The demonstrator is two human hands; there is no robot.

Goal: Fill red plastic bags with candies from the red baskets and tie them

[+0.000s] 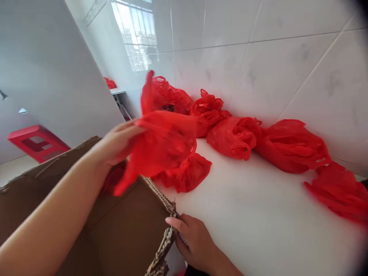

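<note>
The left hand (117,143) grips one red bag (161,147) above the cardboard box (115,226), the right hand (192,239) clutches its torn edge, and several filled bags (290,145) wait on the counter (244,214).

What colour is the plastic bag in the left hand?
Red: the thin crumpled plastic bag held by the left hand, seen in the head view.

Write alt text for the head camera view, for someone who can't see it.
The left hand holds a red bag above an open cardboard box, while the right hand grips the box's torn edge. More red bags lie on a white counter along a tiled wall.
</note>
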